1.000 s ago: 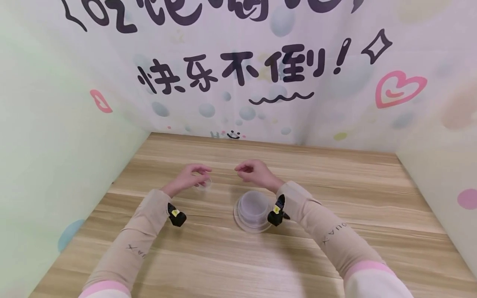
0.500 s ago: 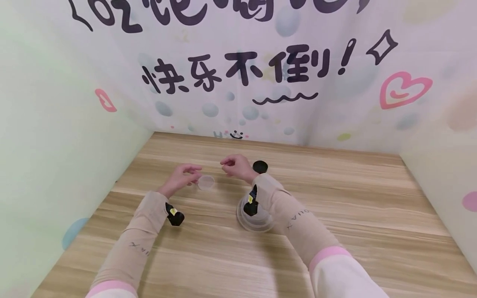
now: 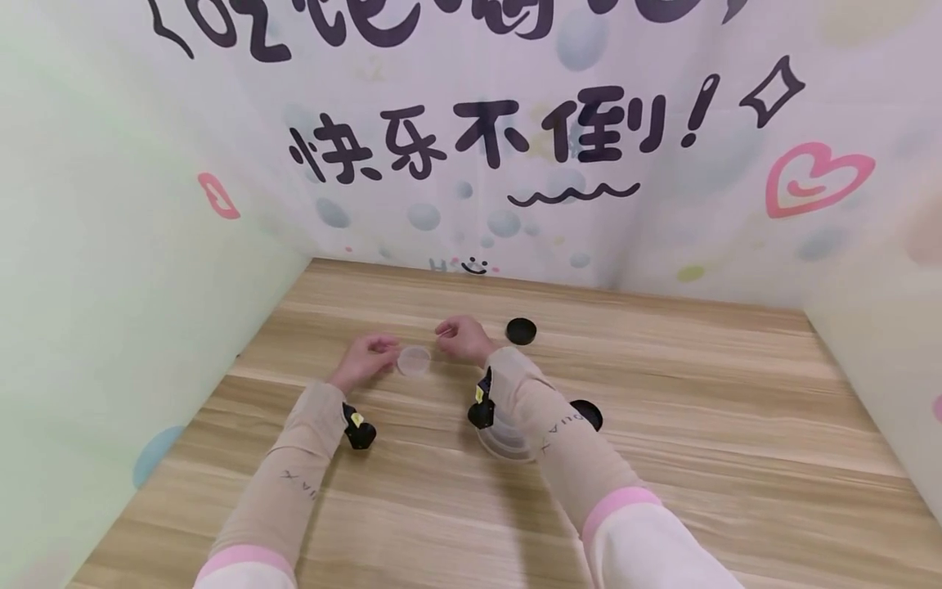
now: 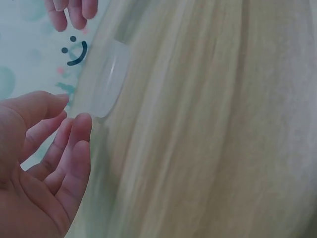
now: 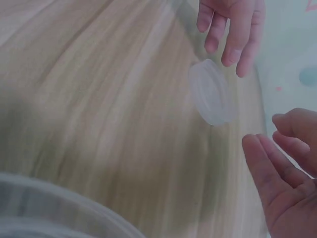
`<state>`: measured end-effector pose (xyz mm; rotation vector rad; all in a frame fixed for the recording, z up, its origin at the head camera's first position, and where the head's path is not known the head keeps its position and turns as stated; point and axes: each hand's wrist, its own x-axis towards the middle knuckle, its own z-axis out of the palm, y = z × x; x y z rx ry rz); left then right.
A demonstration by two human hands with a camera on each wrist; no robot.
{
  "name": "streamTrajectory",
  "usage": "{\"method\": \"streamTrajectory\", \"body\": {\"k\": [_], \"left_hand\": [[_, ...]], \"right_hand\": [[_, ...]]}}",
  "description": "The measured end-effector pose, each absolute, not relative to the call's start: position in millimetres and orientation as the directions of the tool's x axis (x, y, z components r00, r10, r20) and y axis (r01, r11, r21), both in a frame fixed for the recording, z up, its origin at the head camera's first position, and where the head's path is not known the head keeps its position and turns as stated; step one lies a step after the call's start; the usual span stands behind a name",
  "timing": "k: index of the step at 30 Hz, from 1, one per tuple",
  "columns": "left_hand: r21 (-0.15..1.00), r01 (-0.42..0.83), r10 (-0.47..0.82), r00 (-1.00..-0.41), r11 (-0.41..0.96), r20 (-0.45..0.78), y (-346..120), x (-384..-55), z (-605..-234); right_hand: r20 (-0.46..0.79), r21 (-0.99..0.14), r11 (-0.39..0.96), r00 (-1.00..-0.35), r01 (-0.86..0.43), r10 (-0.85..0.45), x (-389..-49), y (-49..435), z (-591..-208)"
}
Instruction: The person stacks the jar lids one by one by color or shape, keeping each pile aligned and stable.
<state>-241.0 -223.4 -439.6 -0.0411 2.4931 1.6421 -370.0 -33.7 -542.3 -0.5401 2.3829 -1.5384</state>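
A small shallow clear plastic lid [image 3: 414, 361] lies on the wooden table between my two hands. My left hand [image 3: 365, 360] is just left of it, fingers loosely bent; in the left wrist view a small gap shows between the fingertips [image 4: 81, 124] and the lid [image 4: 110, 79]. On the other side, my right hand [image 3: 465, 339] hovers with relaxed fingers and nothing in them. The right wrist view also shows the lid [image 5: 210, 92] apart from both hands. Beneath my right forearm, clear round plastic containers [image 3: 506, 442] are partly hidden.
A round black lid-like disc [image 3: 521, 330] lies behind my right wrist. Another black round piece [image 3: 590, 414] is partly covered by the right sleeve. A printed cloth wall [image 3: 471, 221] closes off the table's far edge, with pale walls at both sides.
My right hand has moved left, its forearm now over the clear containers, and the black disc behind it has come into sight. My left hand has drawn left, off the small lid.
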Motion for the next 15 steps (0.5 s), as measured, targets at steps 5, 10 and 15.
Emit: {"method": "streamTrajectory", "body": {"k": [5, 10, 15], "left_hand": [[0.896, -0.146, 0.036, -0.984, 0.419, -0.177, -221.2, -240.7, -444.0], [0.899, -0.154, 0.031, -0.983, 0.409, -0.183, -220.1, -242.5, -450.4], [0.918, -0.141, 0.041, -0.985, 0.37, -0.167, -219.7, -241.8, -453.4]], "right_hand": [[-0.075, -0.864, 0.474, -0.89, -0.167, -0.449, -388.2, -43.2, -582.6], [-0.079, -0.85, 0.489, -0.87, -0.196, -0.487, -416.6, -49.8, -635.4], [-0.118, -0.876, 0.459, -0.856, -0.149, -0.503, -377.6, -48.9, -587.1]]}}
